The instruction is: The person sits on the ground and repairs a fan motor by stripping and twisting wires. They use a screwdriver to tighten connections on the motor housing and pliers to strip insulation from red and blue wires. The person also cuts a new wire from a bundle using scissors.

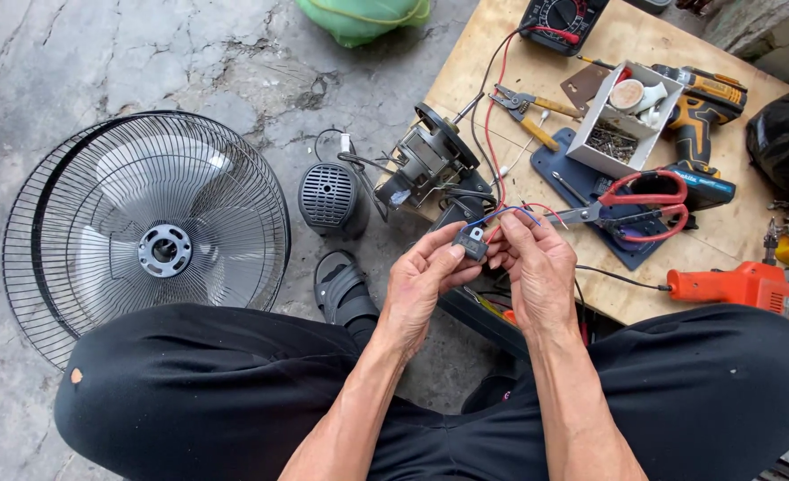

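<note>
My left hand [423, 276] and my right hand [537, 263] meet in the middle of the view, over my knees. Between their fingertips sits a small black electrical part [473, 240] with blue and red wires [510, 212] looping off it. Both hands pinch it, the left from below, the right from the side. Just beyond the hands stands a bare fan motor [430, 165] with a shaft and tangled black wires. Its dark rear cover [330, 198] lies to the left of it on the concrete.
A fan grille with blades [145, 236] lies on the concrete at left. The wooden board [546, 80] holds a multimeter [562, 18], pliers [523, 107], red-handled scissors [644, 200], a white box of screws [626, 116], a cordless drill [702, 116] and an orange tool [737, 285].
</note>
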